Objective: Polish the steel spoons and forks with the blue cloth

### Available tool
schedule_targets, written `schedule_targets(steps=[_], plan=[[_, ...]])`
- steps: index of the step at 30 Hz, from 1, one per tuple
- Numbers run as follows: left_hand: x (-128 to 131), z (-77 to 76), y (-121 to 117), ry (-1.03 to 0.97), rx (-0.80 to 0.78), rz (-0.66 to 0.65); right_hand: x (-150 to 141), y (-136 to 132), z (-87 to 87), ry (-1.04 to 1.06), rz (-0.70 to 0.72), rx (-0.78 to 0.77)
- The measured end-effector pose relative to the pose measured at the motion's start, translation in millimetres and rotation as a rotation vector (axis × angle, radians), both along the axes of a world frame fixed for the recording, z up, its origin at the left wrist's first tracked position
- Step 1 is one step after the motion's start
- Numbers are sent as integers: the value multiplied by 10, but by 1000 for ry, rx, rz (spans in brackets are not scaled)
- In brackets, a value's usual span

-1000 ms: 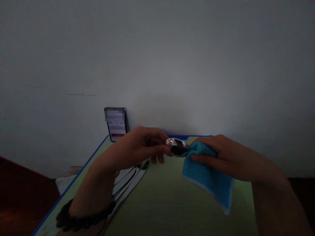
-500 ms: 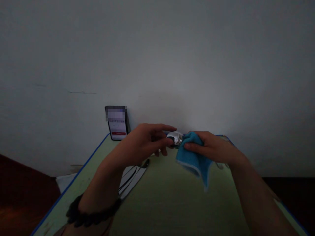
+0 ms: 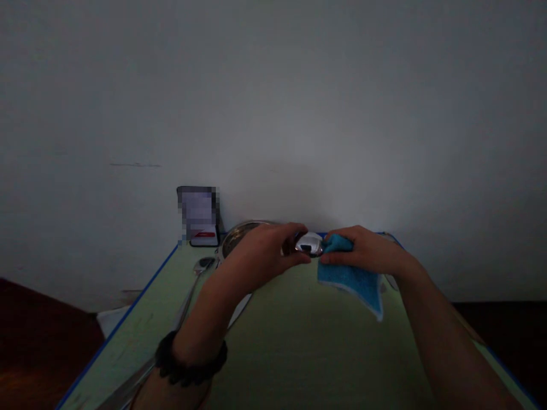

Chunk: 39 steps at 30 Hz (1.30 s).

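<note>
My left hand (image 3: 273, 247) grips a small, shiny, rounded metal piece (image 3: 309, 244) between thumb and fingers. Its exact kind I cannot make out. A blue cloth (image 3: 348, 280) with a pale edge is pinched in my right hand (image 3: 363, 247). The cloth's bunched top touches the right end of the metal piece, and the rest hangs down. Both hands are held above the far part of the green table (image 3: 307, 341). Behind my left hand shows part of a round metal pan or bowl (image 3: 235, 234).
A phone (image 3: 200, 219) leans against the wall at the table's back left. Left of my forearm lies a long-handled metal spoon or ladle (image 3: 204, 264). Part of a flat, pale metal utensil (image 3: 240, 307) shows beside the forearm. The wall (image 3: 273, 114) closes off the back.
My left hand has turned and closed more around the metal piece, which now shows a smooth, rounded side. My left forearm has shifted right, uncovering the spoon or ladle and the round pan or bowl.
</note>
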State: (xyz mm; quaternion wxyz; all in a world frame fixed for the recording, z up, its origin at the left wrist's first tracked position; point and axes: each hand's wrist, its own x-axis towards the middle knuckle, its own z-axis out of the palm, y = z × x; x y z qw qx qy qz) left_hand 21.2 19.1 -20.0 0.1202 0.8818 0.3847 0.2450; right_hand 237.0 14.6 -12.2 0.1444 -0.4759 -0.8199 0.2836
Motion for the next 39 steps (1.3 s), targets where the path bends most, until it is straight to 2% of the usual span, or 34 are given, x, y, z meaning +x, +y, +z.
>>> schedule_targets(steps=[5, 12, 17, 22, 29, 33, 39], plan=[[-52, 90, -46, -14, 32, -13, -53, -46, 54, -20, 42, -22], [-94, 129, -42, -27, -20, 71, -142, -114, 119, -7, 10, 161], [-44, 159, -75, 56, -12, 17, -174, -124, 98, 0, 35, 189], [12, 167, -103, 91, 3, -56, -208, -111, 78, 14, 83, 129], [-180, 234, -75, 31, -4, 74, -110, -95, 117, -10, 71, 60], [-219, 221, -56, 2, 24, 161, -17, -106, 139, -13, 40, 23], [41, 128, -89, 77, 43, -11, -103, -97, 99, -28, 66, 130]])
